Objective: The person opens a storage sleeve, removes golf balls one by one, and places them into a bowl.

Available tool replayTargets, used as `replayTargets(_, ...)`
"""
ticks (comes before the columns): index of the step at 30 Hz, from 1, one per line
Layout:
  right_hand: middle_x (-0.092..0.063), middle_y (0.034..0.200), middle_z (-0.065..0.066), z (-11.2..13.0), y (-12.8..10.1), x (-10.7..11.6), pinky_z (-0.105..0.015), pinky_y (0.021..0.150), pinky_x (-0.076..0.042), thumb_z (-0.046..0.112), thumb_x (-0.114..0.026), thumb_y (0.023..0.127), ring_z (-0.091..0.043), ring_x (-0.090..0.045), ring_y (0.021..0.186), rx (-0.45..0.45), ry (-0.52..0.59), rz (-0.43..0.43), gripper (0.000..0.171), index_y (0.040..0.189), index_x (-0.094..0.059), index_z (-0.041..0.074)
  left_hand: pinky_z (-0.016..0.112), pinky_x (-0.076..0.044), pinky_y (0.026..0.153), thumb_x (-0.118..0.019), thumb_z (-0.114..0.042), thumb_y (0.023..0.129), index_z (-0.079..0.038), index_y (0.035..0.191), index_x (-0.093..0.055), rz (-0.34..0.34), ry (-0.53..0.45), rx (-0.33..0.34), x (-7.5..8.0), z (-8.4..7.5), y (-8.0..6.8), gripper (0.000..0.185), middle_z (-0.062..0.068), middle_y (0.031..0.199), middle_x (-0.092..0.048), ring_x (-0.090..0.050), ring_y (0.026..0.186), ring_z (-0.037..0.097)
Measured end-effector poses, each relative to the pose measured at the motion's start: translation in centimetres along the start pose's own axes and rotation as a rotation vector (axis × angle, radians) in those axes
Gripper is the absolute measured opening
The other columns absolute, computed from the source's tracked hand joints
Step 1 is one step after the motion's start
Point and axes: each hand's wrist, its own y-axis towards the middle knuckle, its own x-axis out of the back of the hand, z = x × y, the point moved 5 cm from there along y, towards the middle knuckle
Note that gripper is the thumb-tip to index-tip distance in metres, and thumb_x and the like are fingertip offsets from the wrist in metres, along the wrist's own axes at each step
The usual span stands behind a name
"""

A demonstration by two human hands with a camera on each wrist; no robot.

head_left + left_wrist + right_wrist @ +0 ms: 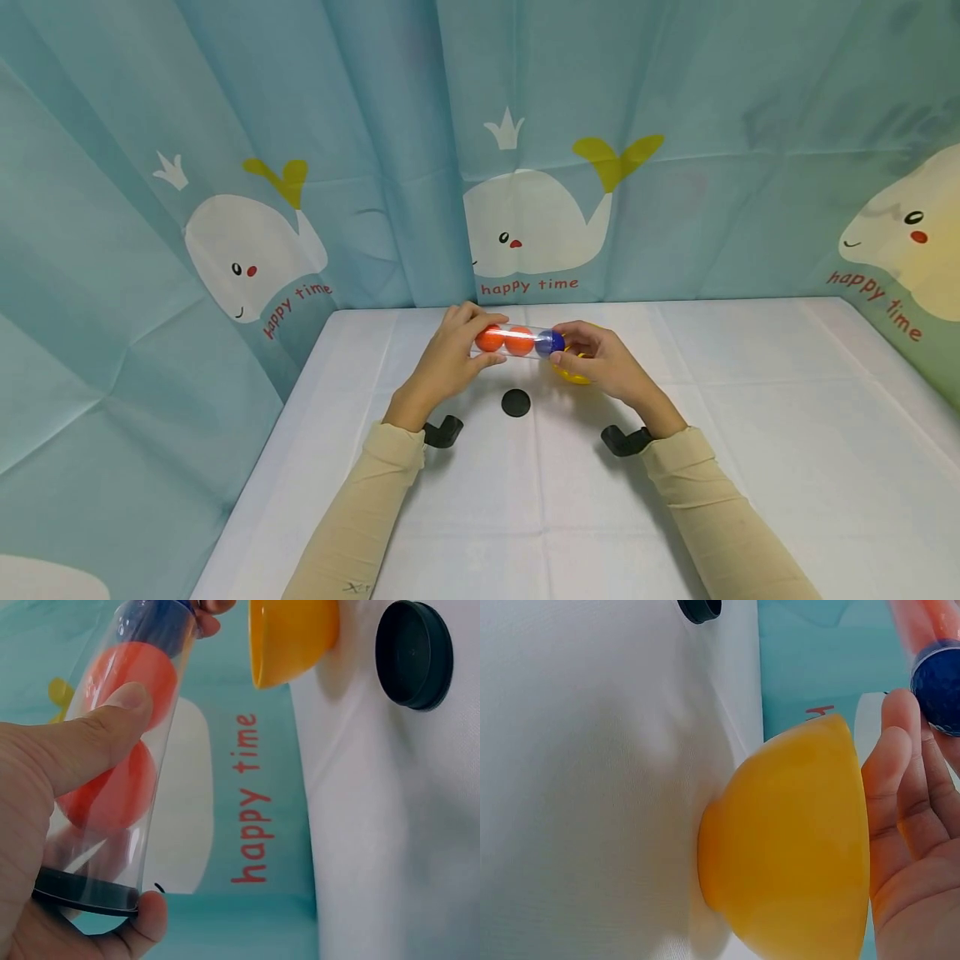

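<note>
Tube: a clear plastic tube [516, 342] is held lying sideways in the air, above the far part of the table, between the two hands.
Balls in the tube: two orange balls [504, 340] lie side by side in the left part of the tube; a blue ball [550, 342] sits at the right, open end.
Closed end: in the left wrist view a black cap [86, 893] closes the end of the tube near the palm.
Left hand: the left hand [448, 362] grips the tube, the thumb lies across its wall over the orange balls and the fingers are curled round the other side.
Right hand: the right hand [600, 360] is at the open end, and its fingertips [564, 342] touch the blue ball. The fingers are bent, but I cannot tell if they pinch the ball or only touch it.
Bowl: a yellow bowl [795, 847] stands on the table just under the right hand, close to the palm; in the head view the hand hides most of it.
Lid: a round black lid [516, 402] lies flat on the table, near the bowl, on the near side of the tube.
Table: the table [750, 467] has a white cloth.
Background: a light blue curtain [375, 125] with white whales and the words "happy time" hangs behind the table.
</note>
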Motion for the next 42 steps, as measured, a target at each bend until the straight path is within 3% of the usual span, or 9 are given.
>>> replayTargets(28, -0.065, 0.109, -0.015, -0.16, -0.05, 0.53, -0.02, 0.076, -0.053, 0.011, -0.074, 0.092, -0.026, -0.061, 0.089, -0.026, 0.028, -0.044, 0.034, 0.123, -0.061, 0.001, 0.042, -0.049, 0.096, -0.084, -0.023, 0.085, -0.016, 0.131, -0.067, -0.008, -0.058, 0.017, -0.43, 0.63, 0.07, 0.05, 0.006, 0.119, -0.059, -0.049, 0.115, 0.026)
replayTargets(34, -0.065, 0.117, -0.015, -0.42, -0.04, 0.7, -0.02, 0.076, -0.053, 0.012, -0.073, 0.094, -0.027, -0.061, 0.091, -0.038, 0.049, -0.052, 0.036, 0.125, -0.059, 0.001, 0.041, -0.049, 0.095, -0.084, -0.025, 0.085, -0.016, 0.132, -0.066, -0.007, -0.053, 0.017, -0.31, 0.71, 0.08, 0.051, 0.005, 0.12, -0.059, -0.049, 0.114, 0.026)
replayTargets(42, -0.064, 0.112, -0.009, -0.54, -0.14, 0.96, -0.022, 0.075, -0.056, 0.015, -0.069, 0.096, -0.022, -0.064, 0.085, -0.039, 0.053, -0.065, 0.041, 0.135, -0.057, 0.008, 0.04, -0.049, 0.094, -0.084, -0.023, 0.085, -0.016, 0.131, -0.066, -0.007, -0.059, 0.03, -0.14, 0.74, 0.03, 0.05, 0.005, 0.119, -0.059, -0.049, 0.113, 0.025)
